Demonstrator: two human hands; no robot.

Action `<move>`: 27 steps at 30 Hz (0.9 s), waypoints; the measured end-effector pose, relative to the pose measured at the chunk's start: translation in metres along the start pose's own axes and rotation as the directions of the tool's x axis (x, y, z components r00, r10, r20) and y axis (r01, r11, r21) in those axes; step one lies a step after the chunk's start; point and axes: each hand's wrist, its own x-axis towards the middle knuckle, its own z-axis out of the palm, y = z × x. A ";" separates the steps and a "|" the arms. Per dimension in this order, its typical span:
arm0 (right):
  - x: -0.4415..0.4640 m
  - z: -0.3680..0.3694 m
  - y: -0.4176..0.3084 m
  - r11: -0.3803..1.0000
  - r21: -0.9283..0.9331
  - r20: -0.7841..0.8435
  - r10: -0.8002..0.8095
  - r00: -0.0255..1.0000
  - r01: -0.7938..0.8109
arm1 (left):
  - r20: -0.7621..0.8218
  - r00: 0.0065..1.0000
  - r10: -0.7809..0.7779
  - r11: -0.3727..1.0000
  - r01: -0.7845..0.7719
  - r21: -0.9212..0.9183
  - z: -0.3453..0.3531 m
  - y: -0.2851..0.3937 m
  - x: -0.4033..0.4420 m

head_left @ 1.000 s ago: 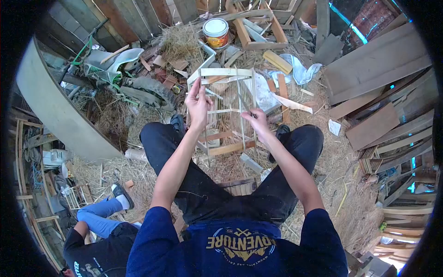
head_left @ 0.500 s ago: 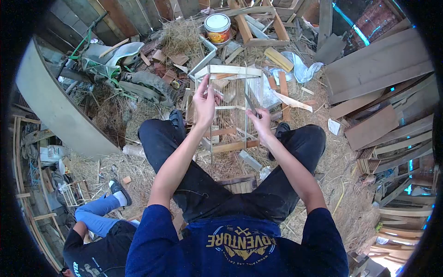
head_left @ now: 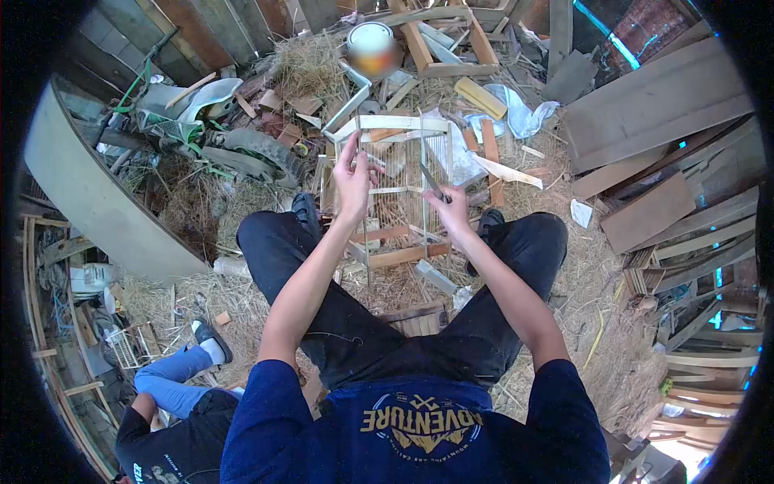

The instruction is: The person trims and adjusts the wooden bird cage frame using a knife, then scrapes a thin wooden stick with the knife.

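A small wooden cage frame (head_left: 403, 123) with thin upright rods stands between my knees. My left hand (head_left: 352, 185) is at its left side, the index finger stretched up beside a rod near the pale top bar and the other fingers apart and slightly bent. Whether the fingertips touch the rod is hard to tell. My right hand (head_left: 451, 211) is closed around a narrow dark blade, which looks like a knife (head_left: 434, 184). The blade points up and left toward the rods on the right side of the frame.
Straw and wood scraps cover the ground. A paint can (head_left: 371, 40) and a wooden frame (head_left: 459, 71) lie ahead. At left are a wheel (head_left: 262, 153) and a curved panel (head_left: 105, 194). Boards (head_left: 661, 113) lean at right. Another person (head_left: 181, 427) is at lower left.
The view has shifted slightly, so the surroundings sit a little differently. Both hands keep nearly the same places at the frame, and the blade stays in my right hand.
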 end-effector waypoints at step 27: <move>0.038 -0.066 -0.038 0.847 0.405 0.090 0.338 0.937 -0.345 | 0.188 0.667 -0.721 0.675 0.737 -0.025 -0.023 -0.014 0.025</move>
